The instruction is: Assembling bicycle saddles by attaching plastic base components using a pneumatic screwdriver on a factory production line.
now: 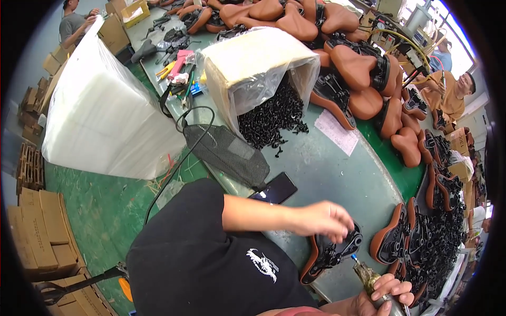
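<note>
R hand grips driver tool; L hand palm-down on upturned saddle.

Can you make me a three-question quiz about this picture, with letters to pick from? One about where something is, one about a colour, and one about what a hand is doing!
1. Where do the small black plastic parts spill from?
A. the tipped plastic-lined cardboard box
B. a drawer
C. a bucket

2. What colour are the piled padded saddles?
A. blue
B. brown
C. white

3. What is the right hand doing?
A. lying flat
B. waving
C. gripping a metal power tool

Answers: A, the parts fan out of the box's mouth; B, their tops are brown; C, fingers wrap the tool, beside the upturned saddle under the left hand.
</note>
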Demonstrator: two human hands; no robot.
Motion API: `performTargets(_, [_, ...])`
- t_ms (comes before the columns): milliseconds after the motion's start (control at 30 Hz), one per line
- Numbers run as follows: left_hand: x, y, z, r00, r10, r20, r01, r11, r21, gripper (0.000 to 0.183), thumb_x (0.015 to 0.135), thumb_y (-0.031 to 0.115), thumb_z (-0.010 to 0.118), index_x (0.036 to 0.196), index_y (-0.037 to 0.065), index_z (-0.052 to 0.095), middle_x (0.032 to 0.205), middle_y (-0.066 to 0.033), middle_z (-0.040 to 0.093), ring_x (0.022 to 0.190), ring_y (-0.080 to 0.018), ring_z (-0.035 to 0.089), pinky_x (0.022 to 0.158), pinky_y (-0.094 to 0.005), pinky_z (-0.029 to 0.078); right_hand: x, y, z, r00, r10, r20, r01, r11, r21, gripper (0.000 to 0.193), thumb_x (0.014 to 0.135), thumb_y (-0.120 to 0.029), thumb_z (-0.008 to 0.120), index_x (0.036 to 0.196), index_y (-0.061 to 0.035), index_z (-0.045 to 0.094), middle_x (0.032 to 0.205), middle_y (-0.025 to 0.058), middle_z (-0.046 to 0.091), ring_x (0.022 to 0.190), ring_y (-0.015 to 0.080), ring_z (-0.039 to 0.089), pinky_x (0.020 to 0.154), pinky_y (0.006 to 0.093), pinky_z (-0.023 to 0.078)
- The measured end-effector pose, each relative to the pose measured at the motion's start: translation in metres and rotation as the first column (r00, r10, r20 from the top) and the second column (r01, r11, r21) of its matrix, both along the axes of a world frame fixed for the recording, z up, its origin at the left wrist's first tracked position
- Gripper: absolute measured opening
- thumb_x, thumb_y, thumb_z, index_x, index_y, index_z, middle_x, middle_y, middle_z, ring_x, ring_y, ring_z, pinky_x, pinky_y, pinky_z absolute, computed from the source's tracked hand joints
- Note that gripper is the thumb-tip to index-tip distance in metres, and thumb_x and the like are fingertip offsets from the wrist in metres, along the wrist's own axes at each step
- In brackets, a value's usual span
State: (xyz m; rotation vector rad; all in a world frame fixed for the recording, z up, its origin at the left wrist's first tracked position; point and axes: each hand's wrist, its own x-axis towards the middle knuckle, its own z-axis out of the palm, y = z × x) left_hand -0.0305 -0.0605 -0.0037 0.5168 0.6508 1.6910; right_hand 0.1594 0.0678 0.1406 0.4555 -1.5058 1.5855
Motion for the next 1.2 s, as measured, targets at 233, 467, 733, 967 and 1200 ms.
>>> performTargets(233, [0.039, 0.016, 0.012, 0.981, -0.189, -0.041, 0.192, 0.977, 0.093, 0.016, 0.102, 0.008, 0.070, 0.115, -0.002, 0.073, 0.095, -0.0076, 0.074, 0.081, -0.0144, 0.073, 0.075, -0.0291, 0.060, 0.016, -0.005, 0.001, 0.998, -0.048, 0.041, 0.048, 0.999, -0.018, 0.032, 0.102, -0.008, 0.058, 0.133, -0.0041, 0.054, 0.115, 0.0147, 0.061, 0.077, 0.0227, 0.063, 0.073, 0.0413, 0.055])
performTargets(467, [0.021, 0.029, 0.018, 0.921, -0.205, -0.330, 0.249, 0.964, 0.095, 0.023, 0.099, -0.006, 0.068, 0.121, -0.005, 0.075, 0.108, -0.0096, 0.070, 0.099, -0.0187, 0.074, 0.090, -0.0309, 0.060, 0.022, 0.004, -0.005, 0.976, -0.207, 0.072, 0.217, 0.955, -0.201, 0.028, 0.090, -0.004, 0.065, 0.109, -0.0052, 0.045, 0.097, 0.0143, 0.057, 0.062, 0.0207, 0.062, 0.062, 0.0401, 0.057])
performTargets(733, [0.026, 0.041, 0.020, 0.907, -0.313, -0.282, 0.343, 0.937, 0.064, 0.018, 0.100, 0.000, 0.070, 0.117, -0.005, 0.076, 0.094, -0.0087, 0.073, 0.086, -0.0168, 0.075, 0.080, -0.0295, 0.060, 0.027, 0.004, -0.019, 0.949, -0.314, -0.004, 0.309, 0.935, -0.174, 0.028, 0.091, -0.012, 0.065, 0.109, -0.0067, 0.044, 0.094, 0.0107, 0.053, 0.057, 0.0153, 0.058, 0.059, 0.0325, 0.052])
performTargets(967, [0.020, 0.053, 0.024, 0.814, -0.210, -0.541, 0.330, 0.934, 0.135, 0.029, 0.101, 0.020, 0.074, 0.121, -0.001, 0.071, 0.098, -0.0118, 0.073, 0.092, -0.0234, 0.072, 0.084, -0.0380, 0.057, 0.025, 0.004, -0.010, 0.988, -0.137, -0.074, 0.139, 0.990, 0.024, 0.028, 0.102, -0.012, 0.063, 0.128, -0.0063, 0.052, 0.107, 0.0142, 0.060, 0.073, 0.0232, 0.064, 0.072, 0.0420, 0.057])
performTargets(1200, [-0.043, 0.117, 0.005, 0.003, 0.066, -0.998, 0.362, 0.930, 0.063, 0.063, 0.075, 0.027, 0.089, 0.125, 0.003, 0.061, 0.130, -0.0189, 0.061, 0.125, -0.0404, 0.058, 0.107, -0.0476, 0.049, 0.050, 0.012, -0.014, 0.847, -0.529, 0.058, 0.529, 0.849, 0.022, 0.027, 0.093, -0.014, 0.066, 0.109, -0.0083, 0.045, 0.096, 0.0116, 0.054, 0.063, 0.0201, 0.059, 0.066, 0.0387, 0.054])
